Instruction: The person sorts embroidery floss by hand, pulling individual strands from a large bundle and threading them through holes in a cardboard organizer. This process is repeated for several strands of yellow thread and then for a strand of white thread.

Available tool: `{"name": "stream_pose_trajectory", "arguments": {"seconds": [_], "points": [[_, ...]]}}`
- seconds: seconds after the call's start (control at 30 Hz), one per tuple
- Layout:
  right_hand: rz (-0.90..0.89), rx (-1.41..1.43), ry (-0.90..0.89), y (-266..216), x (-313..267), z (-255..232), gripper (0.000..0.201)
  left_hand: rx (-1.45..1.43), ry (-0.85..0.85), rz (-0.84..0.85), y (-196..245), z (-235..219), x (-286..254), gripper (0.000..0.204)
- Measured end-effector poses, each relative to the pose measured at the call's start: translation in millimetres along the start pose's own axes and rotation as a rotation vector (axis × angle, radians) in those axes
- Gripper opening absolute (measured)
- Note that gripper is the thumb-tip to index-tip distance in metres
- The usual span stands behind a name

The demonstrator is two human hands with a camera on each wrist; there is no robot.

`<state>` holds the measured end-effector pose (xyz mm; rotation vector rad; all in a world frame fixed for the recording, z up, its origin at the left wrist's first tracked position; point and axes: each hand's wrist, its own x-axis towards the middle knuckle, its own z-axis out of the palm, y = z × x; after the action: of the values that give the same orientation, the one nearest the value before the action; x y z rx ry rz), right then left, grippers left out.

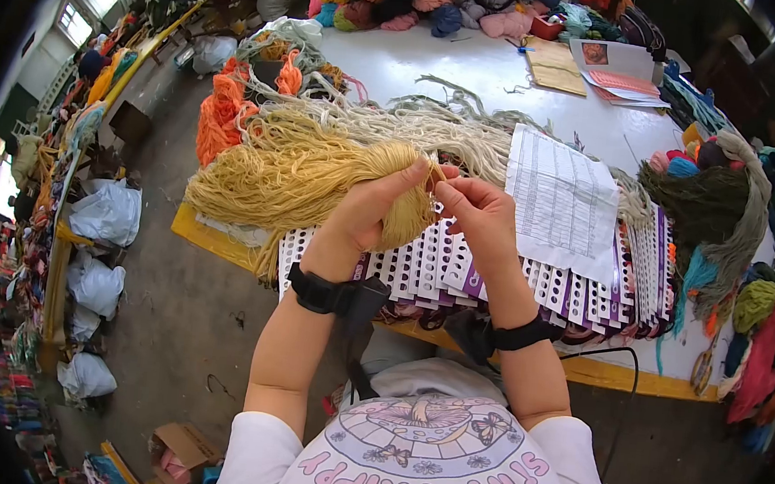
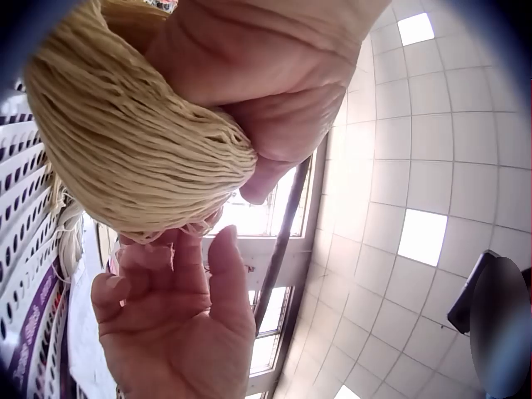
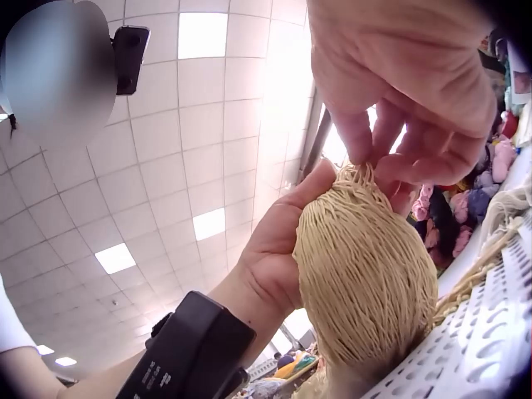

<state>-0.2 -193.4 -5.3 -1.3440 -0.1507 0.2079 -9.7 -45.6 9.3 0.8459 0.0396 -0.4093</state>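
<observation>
A thick hank of yellow yarn lies over the left part of the table, its looped end raised. My left hand grips that end, the thumb along its top; the left wrist view shows the hand curled round the yarn. At the tip of the bundle, my right hand pinches strands between thumb and fingers. The right wrist view has the right hand at the gathered top of the yarn. Parts of the left fingers are hidden behind the bundle.
Perforated white cards line the table's front edge, with a printed sheet over them. Cream yarn and orange yarn lie behind and left. Coloured skeins are piled at the back, others at right. A black cable hangs over the edge.
</observation>
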Motion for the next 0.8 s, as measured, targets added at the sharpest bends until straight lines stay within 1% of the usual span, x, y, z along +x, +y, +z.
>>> {"name": "stream_pose_trajectory", "arguments": {"seconds": [0.03,0.13,0.23,0.4,0.5,0.53,0.63,0.73,0.8], "points": [[-0.035,-0.015,0.000,1,-1,1,0.016,-0.005,-0.008,0.000,0,-1,0,0.036],[0.005,0.078,0.002,1,-1,-2,0.016,-0.023,-0.019,0.006,1,-2,0,0.035],[-0.033,0.127,0.001,-1,-3,-4,0.016,-0.038,-0.013,0.014,1,-3,0,0.034],[-0.146,0.112,0.029,9,-3,-8,0.015,-0.039,-0.032,0.004,-1,-7,4,0.032],[-0.181,0.142,0.027,13,-5,-7,0.014,-0.092,-0.054,-0.008,-7,-11,8,0.038],[-0.188,0.157,0.022,14,-6,-6,0.014,-0.102,-0.068,-0.007,-9,-10,9,0.037],[-0.269,0.057,0.000,19,-4,-3,0.013,-0.098,-0.092,-0.002,-13,-6,9,0.035],[-0.143,0.002,0.064,12,-7,-5,0.013,-0.044,-0.062,0.001,-14,-8,13,0.032],[-0.127,0.044,0.080,11,-7,-7,0.013,-0.039,-0.017,0.006,-12,-6,12,0.030]]}}
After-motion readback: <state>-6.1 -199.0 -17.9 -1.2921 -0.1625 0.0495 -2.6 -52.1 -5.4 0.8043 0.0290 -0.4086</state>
